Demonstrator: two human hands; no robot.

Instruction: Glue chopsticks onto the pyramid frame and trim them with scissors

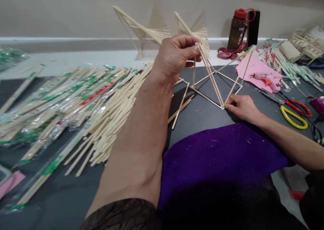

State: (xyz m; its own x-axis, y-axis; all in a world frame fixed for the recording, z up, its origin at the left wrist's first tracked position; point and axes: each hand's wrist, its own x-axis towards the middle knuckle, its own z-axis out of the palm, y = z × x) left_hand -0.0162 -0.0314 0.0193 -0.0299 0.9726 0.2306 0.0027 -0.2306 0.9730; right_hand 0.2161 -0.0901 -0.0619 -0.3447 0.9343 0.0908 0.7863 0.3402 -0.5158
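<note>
On the grey tabletop (196, 118), a pale, angular stick frame (207, 97) is resting, the left hand (177, 53) pinching its peak and the right hand (240, 107) its near corner. Bare tabletop is separating it from the purple cloth (215, 149).

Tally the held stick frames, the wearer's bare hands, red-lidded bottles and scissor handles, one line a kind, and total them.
Stick frame: 1
Hands: 2 (left hand, right hand)
Bottle: 1
Scissor handles: 2 (yellow handle, red handle)
Total: 6
</note>
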